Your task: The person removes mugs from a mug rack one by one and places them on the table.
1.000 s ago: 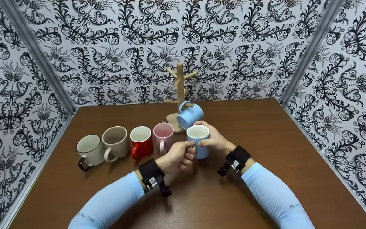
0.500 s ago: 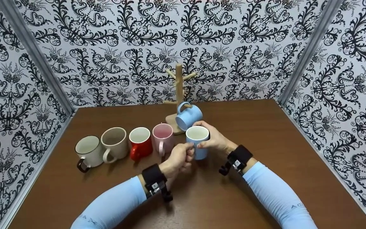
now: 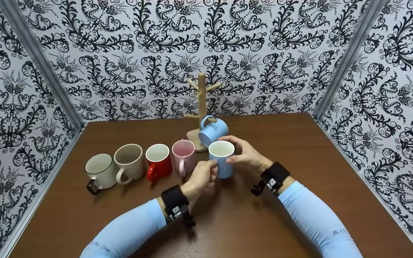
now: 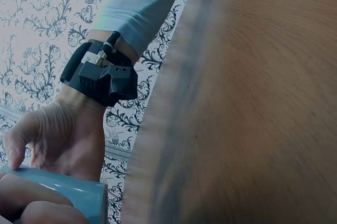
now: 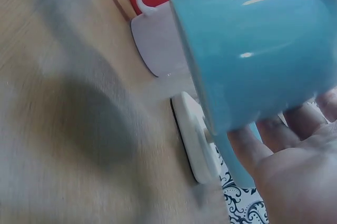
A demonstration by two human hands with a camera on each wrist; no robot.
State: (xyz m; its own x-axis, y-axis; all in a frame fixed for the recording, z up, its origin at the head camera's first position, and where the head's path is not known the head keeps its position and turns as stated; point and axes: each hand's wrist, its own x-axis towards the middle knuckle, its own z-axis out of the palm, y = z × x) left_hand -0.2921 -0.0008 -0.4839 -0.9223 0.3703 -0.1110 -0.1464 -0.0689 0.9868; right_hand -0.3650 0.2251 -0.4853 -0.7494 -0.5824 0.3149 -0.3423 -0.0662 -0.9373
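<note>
A light blue mug (image 3: 224, 168) with a white inside is held upright between both hands, in front of the wooden mug tree (image 3: 202, 96). My left hand (image 3: 201, 179) pinches it at its near left side, where the handle is hidden by the fingers. Around the far right side curves my right hand (image 3: 247, 154), with the thumb on the front wall and fingers at the back. The right wrist view shows the mug's blue wall (image 5: 258, 56) and base edge above the table. Just behind it, a second light blue mug (image 3: 214, 130) hangs by its handle from a low peg.
To the left stand a pink mug (image 3: 184, 154), a red mug (image 3: 159, 163), a beige mug (image 3: 130, 163) and a white mug with a dark handle (image 3: 102, 172), in a row on the brown table (image 3: 285, 222). Patterned walls (image 3: 249, 46) enclose the table's back and sides.
The blue mug has shifted slightly left. My right hand has eased a little to the right, leaving a wider gap between palm and mug. The left hand keeps its pinch.
</note>
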